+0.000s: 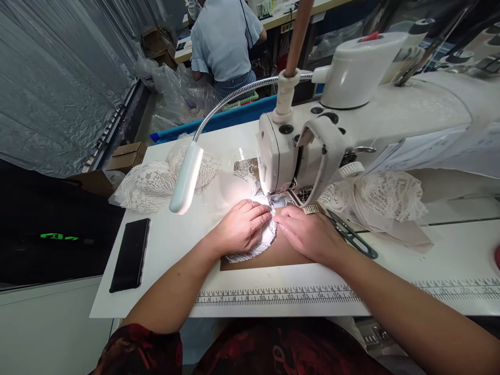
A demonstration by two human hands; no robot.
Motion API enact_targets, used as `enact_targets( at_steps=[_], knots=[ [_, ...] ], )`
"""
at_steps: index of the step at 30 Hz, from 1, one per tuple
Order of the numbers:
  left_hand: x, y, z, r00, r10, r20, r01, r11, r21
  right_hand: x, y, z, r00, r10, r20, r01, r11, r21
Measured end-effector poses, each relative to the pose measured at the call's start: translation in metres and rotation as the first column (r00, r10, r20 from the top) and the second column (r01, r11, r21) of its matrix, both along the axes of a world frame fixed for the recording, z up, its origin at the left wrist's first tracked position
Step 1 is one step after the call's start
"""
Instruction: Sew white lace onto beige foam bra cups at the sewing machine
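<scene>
Under the needle of a white sewing machine, a white lace bra cup lies on a brown board. My left hand rests over the cup, its fingers together and curled onto the fabric close to the presser foot. My right hand is at the cup's right edge, fingertips closed on the border; the exact grip is partly hidden. Another pale padded cup sits just beyond my left hand. Right of my right wrist lie dark thread snips.
A lamp on a bent metal neck shines from the left. Lace pieces are heaped at the back left, and more lace lies right. A black phone and a printed ruler are nearer me. A person sits beyond.
</scene>
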State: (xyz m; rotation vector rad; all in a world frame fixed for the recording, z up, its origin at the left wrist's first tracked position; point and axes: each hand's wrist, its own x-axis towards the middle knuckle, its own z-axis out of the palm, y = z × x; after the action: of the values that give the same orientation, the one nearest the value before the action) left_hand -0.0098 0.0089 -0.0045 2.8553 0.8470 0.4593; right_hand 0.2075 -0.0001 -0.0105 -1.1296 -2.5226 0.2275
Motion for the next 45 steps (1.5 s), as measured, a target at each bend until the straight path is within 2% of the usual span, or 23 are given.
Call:
enact_targets(
  at_steps=[6,9,13,17,21,25,31,45],
  knots=[
    [0.002,0.0,0.002,0.999,0.022,-0.031,-0.023,1.0,-0.011,0.003,-0.004,0.0,0.995,0.074,-0.067,-0.077,0.996,-0.047],
    [0.003,-0.001,0.003,0.997,0.024,-0.072,-0.024,1.0,0.001,0.003,-0.003,0.0,0.994,-0.015,-0.109,0.013,1.0,-0.022],
    [0.003,-0.002,0.003,0.996,0.008,-0.094,-0.007,1.0,0.011,0.0,-0.001,-0.001,0.984,-0.16,-0.081,0.162,0.987,0.015],
    [0.001,-0.002,0.002,0.997,0.001,-0.072,0.0,1.0,0.011,-0.004,-0.001,0.002,0.994,-0.111,-0.003,0.111,0.994,0.0],
    [-0.002,-0.001,0.001,0.997,-0.009,-0.074,0.009,1.0,0.009,-0.006,-0.002,0.006,0.989,-0.124,0.075,0.125,0.992,-0.017],
    [-0.003,-0.001,0.001,0.996,0.007,-0.09,-0.007,1.0,0.001,-0.008,-0.001,0.006,0.989,-0.119,0.082,0.121,0.993,-0.013],
    [0.0,0.0,0.002,0.993,0.05,-0.108,-0.05,0.999,0.006,-0.011,-0.001,0.003,0.978,-0.175,0.115,0.178,0.984,-0.016],
    [0.0,0.004,-0.002,0.995,0.079,-0.059,-0.08,0.997,-0.01,-0.009,-0.001,-0.001,0.988,-0.138,0.074,0.138,0.99,0.011]
  ],
)
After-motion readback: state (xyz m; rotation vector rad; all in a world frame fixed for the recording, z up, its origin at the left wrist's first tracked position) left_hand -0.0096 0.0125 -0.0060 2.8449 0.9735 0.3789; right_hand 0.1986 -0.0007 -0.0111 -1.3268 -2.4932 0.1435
